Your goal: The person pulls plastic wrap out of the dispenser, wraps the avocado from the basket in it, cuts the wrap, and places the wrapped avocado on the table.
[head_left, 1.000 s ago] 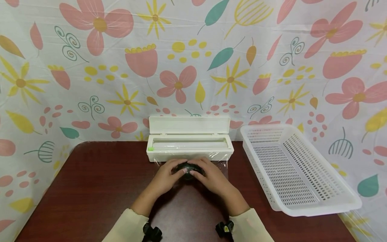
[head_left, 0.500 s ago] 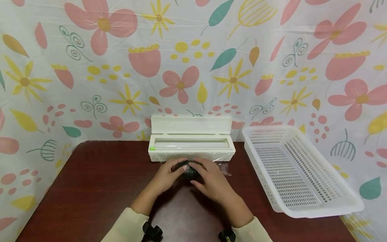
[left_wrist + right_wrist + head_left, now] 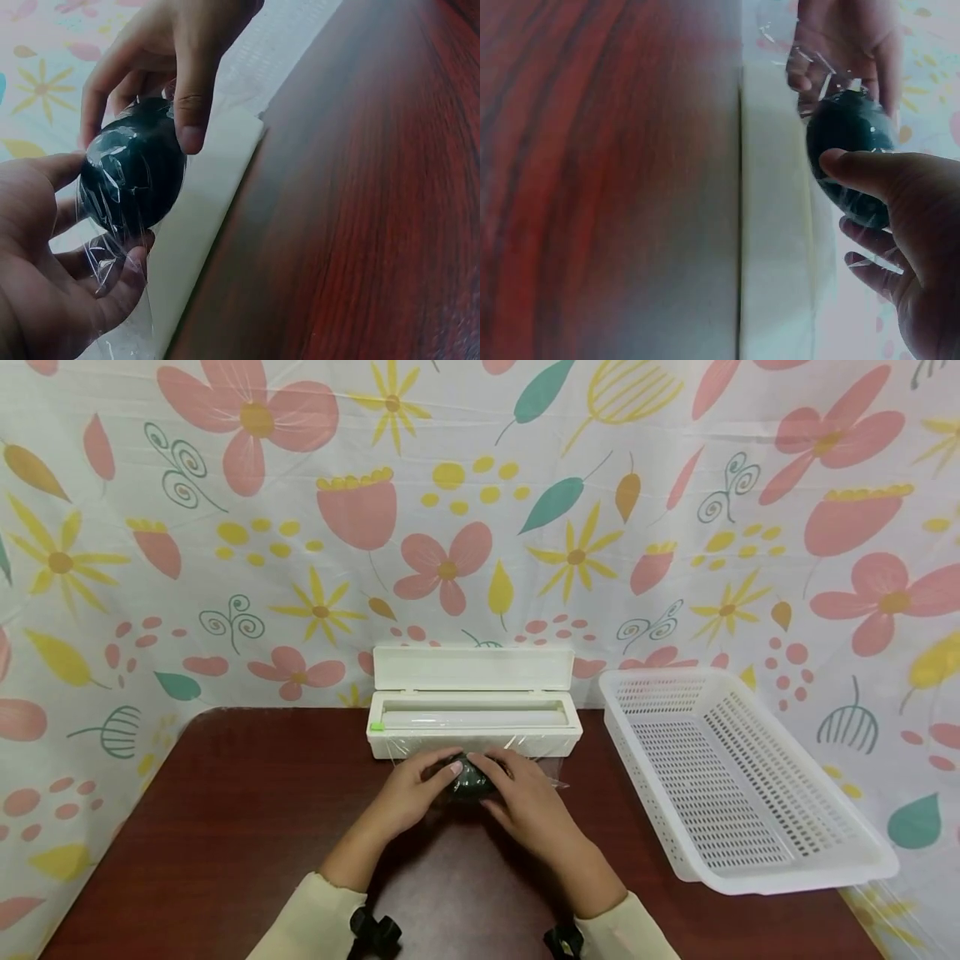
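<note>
A dark green, glossy oval thing, its exact kind unclear, is held between both hands in front of the cling film box. Clear cling film lies wrinkled over its surface. My left hand holds one end, and in the left wrist view its thumb and fingers pinch gathered film there. On the other side my right hand grips the thing, with the thumb on one face and fingers around it. Film also stretches towards the box; the thing's underside is hidden in the head view.
The box's lid stands raised, showing the film roll inside. A white perforated plastic basket sits at the right of the dark red wooden table. Behind hangs a flower-patterned cloth.
My right thumb has come down from the top of the oval thing to its near side. The film at the right has been drawn inward and now bunches. The left hand stays nearly in place.
</note>
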A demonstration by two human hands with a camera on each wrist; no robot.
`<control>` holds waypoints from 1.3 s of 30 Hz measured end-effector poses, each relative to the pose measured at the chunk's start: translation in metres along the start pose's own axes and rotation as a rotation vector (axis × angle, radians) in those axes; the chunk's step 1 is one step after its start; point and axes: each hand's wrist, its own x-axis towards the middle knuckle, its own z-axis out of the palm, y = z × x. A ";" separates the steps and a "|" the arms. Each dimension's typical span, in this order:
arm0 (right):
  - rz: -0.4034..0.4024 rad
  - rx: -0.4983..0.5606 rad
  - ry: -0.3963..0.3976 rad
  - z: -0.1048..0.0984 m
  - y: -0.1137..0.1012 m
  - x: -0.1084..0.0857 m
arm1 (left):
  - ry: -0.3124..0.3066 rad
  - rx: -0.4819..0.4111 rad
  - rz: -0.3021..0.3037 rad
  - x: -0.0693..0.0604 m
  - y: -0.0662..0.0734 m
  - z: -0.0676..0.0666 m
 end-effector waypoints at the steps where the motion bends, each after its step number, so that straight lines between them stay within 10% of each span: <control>1: -0.001 0.001 0.006 0.000 0.000 0.001 | 0.004 0.015 0.011 0.000 0.001 0.000; 9: 0.003 0.051 0.036 -0.003 0.002 0.002 | 0.105 0.221 0.148 -0.004 0.010 -0.001; 16: 0.014 0.077 0.010 -0.004 0.004 0.003 | 0.136 0.536 0.397 -0.014 0.030 0.004; 22: 0.044 0.093 -0.017 -0.004 0.006 0.003 | 0.118 0.759 0.342 -0.018 0.030 0.019; 39: 0.092 0.133 -0.052 -0.005 0.005 0.003 | 0.272 0.906 0.396 -0.004 0.006 0.032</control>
